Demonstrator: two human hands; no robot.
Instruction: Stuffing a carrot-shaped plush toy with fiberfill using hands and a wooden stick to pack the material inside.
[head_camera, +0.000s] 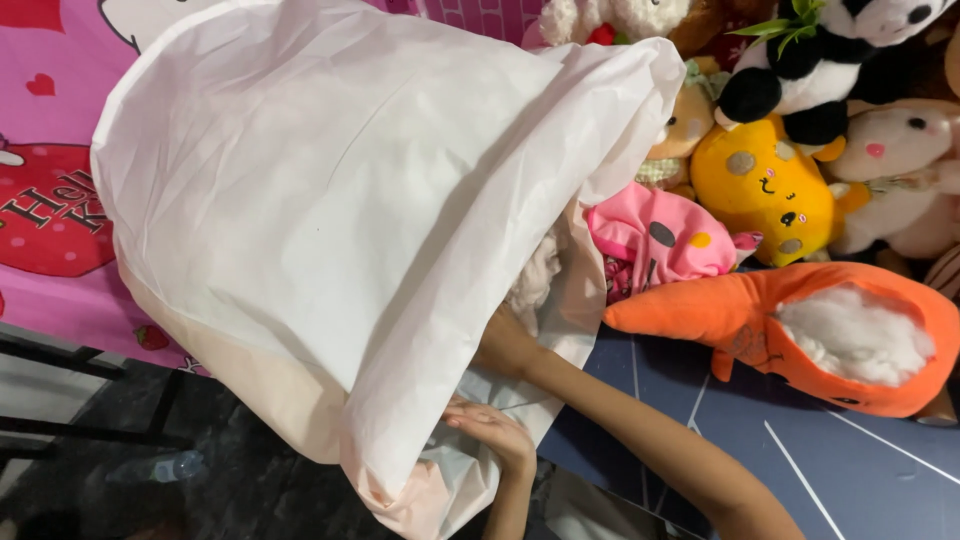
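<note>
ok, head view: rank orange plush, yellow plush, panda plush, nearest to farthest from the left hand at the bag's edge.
From the left hand on the white bag:
1. Orange plush, to its right, low, white stuffing showing.
2. Yellow plush, farther up and right.
3. Panda plush, top right, behind the yellow one.

Big white bag (330, 220) (crumpled, centre)

I see a big white bag (330, 220), crumpled and tilted, its open mouth facing lower right, with white stuffing (535, 275) just inside.
</note>
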